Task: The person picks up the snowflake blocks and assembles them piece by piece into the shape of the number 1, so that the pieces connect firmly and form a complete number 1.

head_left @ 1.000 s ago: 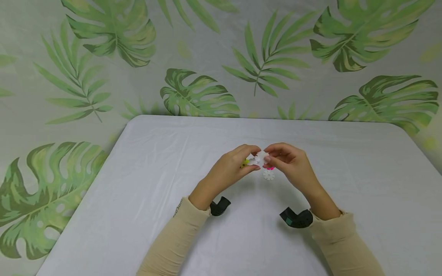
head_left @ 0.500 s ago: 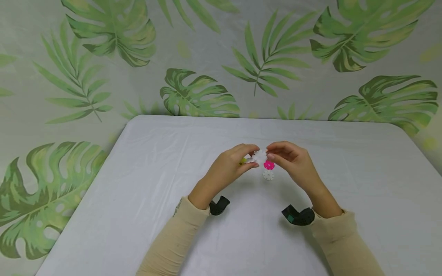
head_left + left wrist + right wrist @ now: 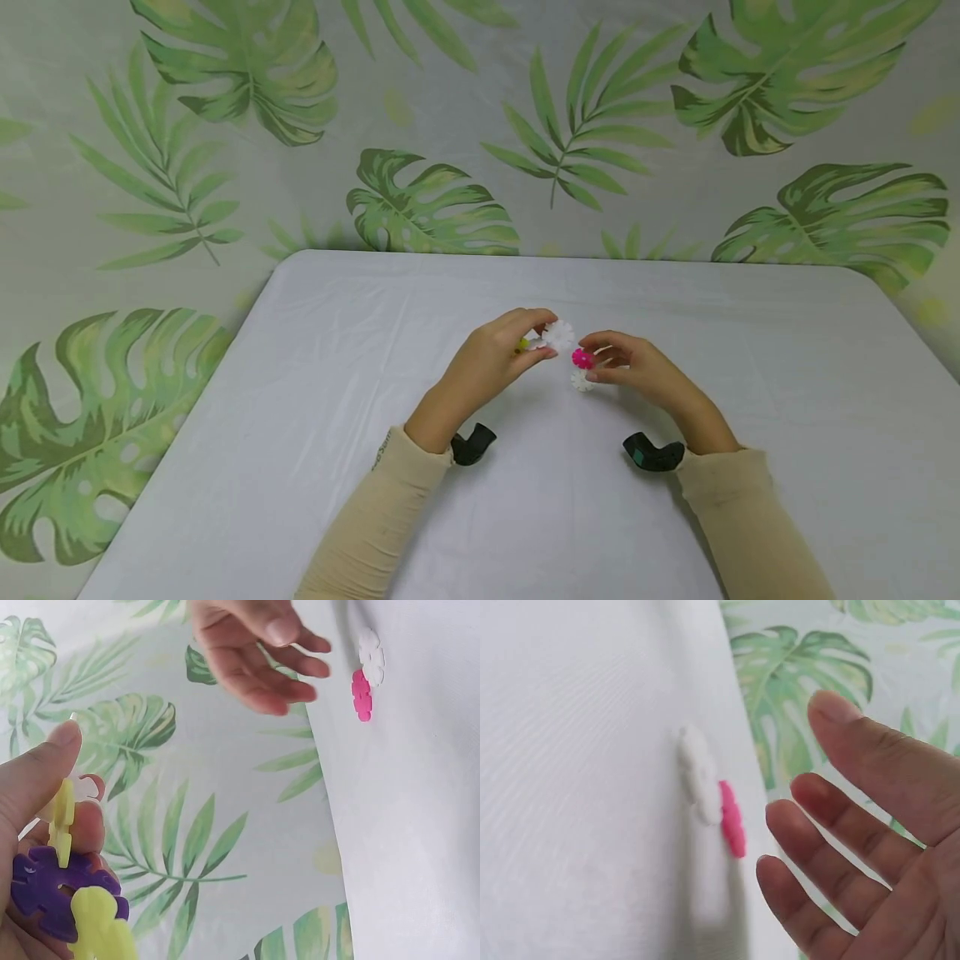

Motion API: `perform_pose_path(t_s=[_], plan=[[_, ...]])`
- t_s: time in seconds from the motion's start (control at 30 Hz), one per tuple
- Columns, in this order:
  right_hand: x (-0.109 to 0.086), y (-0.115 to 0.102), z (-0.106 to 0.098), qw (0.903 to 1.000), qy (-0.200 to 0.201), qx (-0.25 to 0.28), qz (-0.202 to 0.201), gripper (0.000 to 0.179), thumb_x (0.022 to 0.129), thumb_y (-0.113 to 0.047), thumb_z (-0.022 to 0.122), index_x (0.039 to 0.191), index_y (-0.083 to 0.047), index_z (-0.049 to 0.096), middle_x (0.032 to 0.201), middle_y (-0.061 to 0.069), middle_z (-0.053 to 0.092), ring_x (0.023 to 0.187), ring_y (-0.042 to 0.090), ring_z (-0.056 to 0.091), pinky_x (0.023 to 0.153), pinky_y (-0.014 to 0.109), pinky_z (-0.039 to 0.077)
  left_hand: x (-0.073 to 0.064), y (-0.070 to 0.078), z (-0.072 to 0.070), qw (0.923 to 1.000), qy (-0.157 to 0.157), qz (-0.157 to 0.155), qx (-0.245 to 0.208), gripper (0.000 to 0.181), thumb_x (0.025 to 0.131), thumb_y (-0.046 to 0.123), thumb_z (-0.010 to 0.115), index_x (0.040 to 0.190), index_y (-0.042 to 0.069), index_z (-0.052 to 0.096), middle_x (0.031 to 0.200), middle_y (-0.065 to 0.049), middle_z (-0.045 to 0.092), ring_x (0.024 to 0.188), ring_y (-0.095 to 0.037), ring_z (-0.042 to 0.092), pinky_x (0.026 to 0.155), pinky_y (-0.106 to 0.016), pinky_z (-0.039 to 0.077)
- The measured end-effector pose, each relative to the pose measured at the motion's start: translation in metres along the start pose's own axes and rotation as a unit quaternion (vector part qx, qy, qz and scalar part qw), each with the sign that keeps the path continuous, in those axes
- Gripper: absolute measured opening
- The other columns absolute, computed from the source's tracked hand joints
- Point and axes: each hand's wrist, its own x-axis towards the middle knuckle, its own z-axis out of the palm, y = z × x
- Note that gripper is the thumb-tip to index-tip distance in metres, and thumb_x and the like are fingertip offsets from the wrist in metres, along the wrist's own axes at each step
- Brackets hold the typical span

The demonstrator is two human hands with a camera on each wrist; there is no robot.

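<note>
My left hand (image 3: 491, 354) grips a joined set of notched plastic snowflake discs above the table. A white disc (image 3: 558, 335) stands out past its fingertips in the head view. In the left wrist view a purple disc (image 3: 45, 889) sits between two yellow ones, the upper yellow disc (image 3: 61, 817) partly behind the thumb. My right hand (image 3: 637, 367) holds nothing, fingers spread and slightly bent. Close by its fingertips lie a pink snowflake disc (image 3: 582, 359) and a loose white snowflake disc (image 3: 581, 381), overlapping in the right wrist view.
A white cloth covers the table (image 3: 300, 400), whose far edge meets a leaf-patterned backdrop (image 3: 427, 200). Black wrist cameras, one on the left wrist (image 3: 472, 446) and one on the right (image 3: 652, 452), jut inward over the cloth.
The right hand has come away from the white disc in the left hand and dropped down toward the pink and white discs on the table. The left hand has shifted slightly left.
</note>
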Motion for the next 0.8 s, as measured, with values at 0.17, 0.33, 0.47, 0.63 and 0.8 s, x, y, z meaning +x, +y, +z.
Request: perform_pose_path(t_s=[0.17, 0.33, 0.47, 0.63, 0.8], plan=[[0.001, 0.015, 0.004, 0.9998, -0.013, -0.016, 0.006, 0.043, 0.078, -0.011, 0.071, 0.116, 0.001, 0.055, 0.111, 0.016, 0.057, 0.098, 0.029, 0.054, 0.083, 0.038, 0.045, 0.0, -0.001, -0.001, 1.0, 0.006, 0.005, -0.006, 0.037, 0.079, 0.016, 0.07, 0.111, 0.003, 0.057, 0.106, -0.005, 0.06, 0.086, -0.011, 0.056, 0.073, -0.012, 0.043], [0.0, 0.023, 0.008, 0.9989, -0.008, -0.045, -0.005, 0.035, 0.076, -0.01, 0.072, 0.109, -0.001, 0.062, 0.106, 0.011, 0.057, 0.097, 0.024, 0.052, 0.084, 0.032, 0.042, 0.0, -0.002, 0.0, 0.9998, 0.009, 0.01, -0.011, 0.036, 0.079, 0.016, 0.069, 0.111, 0.003, 0.057, 0.106, -0.005, 0.06, 0.086, -0.011, 0.057, 0.073, -0.012, 0.043], [0.0, 0.022, 0.01, 0.9955, -0.009, -0.094, -0.008, 0.027, 0.075, -0.01, 0.073, 0.101, -0.005, 0.065, 0.1, 0.007, 0.053, 0.09, 0.02, 0.046, 0.078, 0.03, 0.04, 0.0, -0.002, -0.001, 0.9999, 0.009, 0.011, -0.008, 0.036, 0.08, 0.016, 0.069, 0.111, 0.003, 0.057, 0.106, -0.005, 0.06, 0.086, -0.01, 0.057, 0.073, -0.012, 0.043], [0.002, 0.017, 0.011, 0.9933, -0.021, -0.113, 0.01, 0.027, 0.075, -0.008, 0.073, 0.097, -0.007, 0.058, 0.088, 0.004, 0.051, 0.082, 0.02, 0.045, 0.071, 0.032, 0.04, 0.0, -0.003, 0.0, 0.9999, 0.011, 0.009, -0.007, 0.036, 0.079, 0.016, 0.069, 0.111, 0.003, 0.057, 0.106, -0.005, 0.06, 0.087, -0.01, 0.056, 0.073, -0.012, 0.043], [0.002, 0.009, 0.009, 0.9948, -0.02, -0.089, 0.045, 0.023, 0.08, -0.006, 0.068, 0.1, -0.01, 0.058, 0.089, 0.004, 0.056, 0.082, 0.02, 0.051, 0.069, 0.031, 0.045, -0.001, -0.003, -0.001, 0.9999, 0.012, 0.007, -0.008, 0.036, 0.079, 0.016, 0.07, 0.111, 0.003, 0.058, 0.106, -0.005, 0.06, 0.088, -0.01, 0.056, 0.074, -0.012, 0.042]])
